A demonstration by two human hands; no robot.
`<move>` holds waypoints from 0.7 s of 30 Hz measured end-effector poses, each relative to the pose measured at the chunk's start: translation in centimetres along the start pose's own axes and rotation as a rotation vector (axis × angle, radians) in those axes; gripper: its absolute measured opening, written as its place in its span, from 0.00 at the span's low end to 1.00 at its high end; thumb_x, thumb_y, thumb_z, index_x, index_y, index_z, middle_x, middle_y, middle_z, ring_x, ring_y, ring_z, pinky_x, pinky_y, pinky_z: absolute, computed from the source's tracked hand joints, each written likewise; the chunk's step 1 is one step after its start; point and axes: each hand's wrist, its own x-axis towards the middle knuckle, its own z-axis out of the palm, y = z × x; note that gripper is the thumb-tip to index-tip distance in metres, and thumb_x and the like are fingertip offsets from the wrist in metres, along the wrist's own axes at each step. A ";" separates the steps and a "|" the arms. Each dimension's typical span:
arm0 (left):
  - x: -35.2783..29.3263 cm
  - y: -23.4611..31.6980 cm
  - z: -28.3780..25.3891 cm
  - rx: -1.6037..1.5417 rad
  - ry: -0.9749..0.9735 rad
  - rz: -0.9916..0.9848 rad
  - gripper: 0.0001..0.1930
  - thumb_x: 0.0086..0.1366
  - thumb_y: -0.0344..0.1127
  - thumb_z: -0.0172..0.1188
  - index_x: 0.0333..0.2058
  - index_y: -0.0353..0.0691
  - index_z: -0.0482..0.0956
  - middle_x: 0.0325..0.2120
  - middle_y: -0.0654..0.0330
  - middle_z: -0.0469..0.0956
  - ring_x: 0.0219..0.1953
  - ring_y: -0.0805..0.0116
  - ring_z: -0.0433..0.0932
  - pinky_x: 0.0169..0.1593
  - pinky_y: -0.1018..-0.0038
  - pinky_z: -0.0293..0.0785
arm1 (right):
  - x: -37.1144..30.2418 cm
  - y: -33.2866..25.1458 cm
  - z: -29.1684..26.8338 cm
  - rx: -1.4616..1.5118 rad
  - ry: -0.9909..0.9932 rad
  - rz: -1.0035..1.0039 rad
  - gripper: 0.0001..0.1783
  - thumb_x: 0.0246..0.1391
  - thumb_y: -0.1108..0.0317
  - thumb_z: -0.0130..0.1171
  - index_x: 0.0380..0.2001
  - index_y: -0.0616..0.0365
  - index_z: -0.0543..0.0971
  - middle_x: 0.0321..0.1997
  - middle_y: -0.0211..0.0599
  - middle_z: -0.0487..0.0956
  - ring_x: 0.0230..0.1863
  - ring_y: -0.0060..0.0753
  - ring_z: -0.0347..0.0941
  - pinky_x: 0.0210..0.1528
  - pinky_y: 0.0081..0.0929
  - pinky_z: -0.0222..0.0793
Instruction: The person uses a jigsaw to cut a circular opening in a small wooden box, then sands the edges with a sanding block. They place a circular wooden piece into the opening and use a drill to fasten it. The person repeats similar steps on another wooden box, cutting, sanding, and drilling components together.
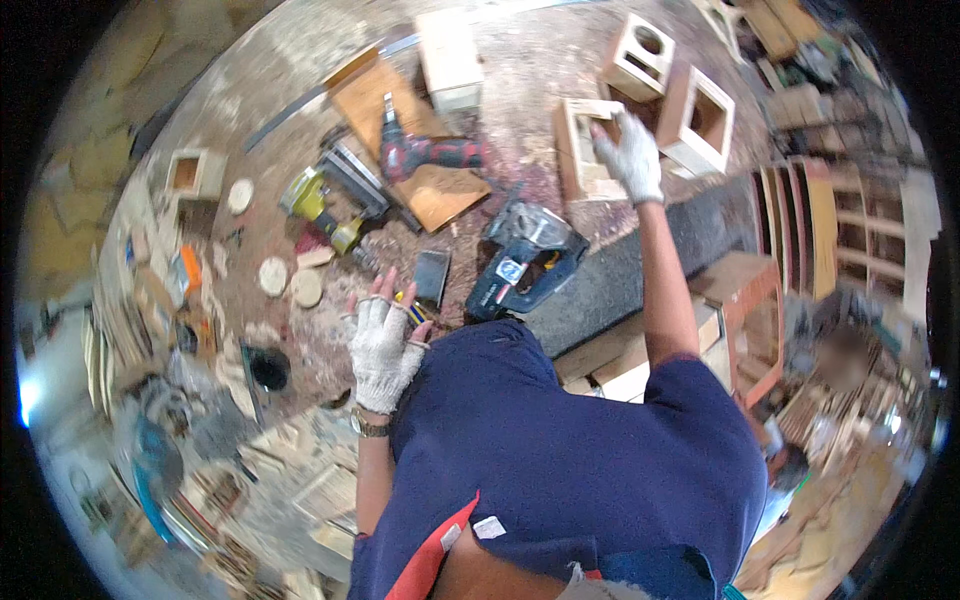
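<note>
My right hand (pixel 632 160), in a white fingerless work glove, grips the right wall of an open pale wooden box (pixel 570 150) on the far right of the workbench. Its thumb reaches into the opening. Two more small wooden boxes stand close by: one with a round hole and a slot (pixel 622 68), the other with a rectangular opening (pixel 675 122). My left hand (pixel 384 345), gloved the same way, lies at the near edge of the bench with fingers spread. Near its fingertips are a yellow-handled tool (pixel 412 308) and a dark flat block (pixel 431 276).
A red-and-black drill (pixel 430 152) lies on a brown board (pixel 445 200), beside a green nail gun (pixel 330 210). A black jigsaw-like power tool (pixel 525 262) sits near my body. A white wooden box (pixel 449 60) stands at the back, round wooden discs (pixel 273 277) at left.
</note>
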 end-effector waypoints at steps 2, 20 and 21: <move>-0.7 -0.4 0.4 -0.025 -0.029 -0.029 0.33 0.60 0.45 0.70 0.64 0.45 0.76 0.67 0.53 0.70 0.69 0.53 0.68 0.75 0.49 0.51 | -3.1 -1.2 4.4 -0.085 0.035 0.028 0.35 0.56 0.39 0.65 0.50 0.62 0.80 0.53 0.62 0.81 0.54 0.61 0.79 0.56 0.50 0.74; -8.1 -9.3 4.6 -1.996 0.273 -0.609 0.38 0.72 0.51 0.64 0.71 0.36 0.61 0.62 0.57 0.74 0.59 0.68 0.76 0.60 0.68 0.77 | -18.7 -23.0 4.9 1.557 -0.770 0.385 0.27 0.74 0.45 0.48 0.53 0.58 0.78 0.52 0.32 0.81 0.51 0.26 0.77 0.54 0.30 0.75; -9.4 -10.7 5.0 -2.134 0.241 -0.666 0.38 0.72 0.51 0.64 0.71 0.36 0.61 0.63 0.57 0.73 0.61 0.67 0.75 0.62 0.67 0.76 | -20.6 -24.9 6.5 1.451 -0.874 0.357 0.29 0.74 0.44 0.49 0.56 0.60 0.78 0.53 0.32 0.81 0.51 0.25 0.77 0.54 0.29 0.75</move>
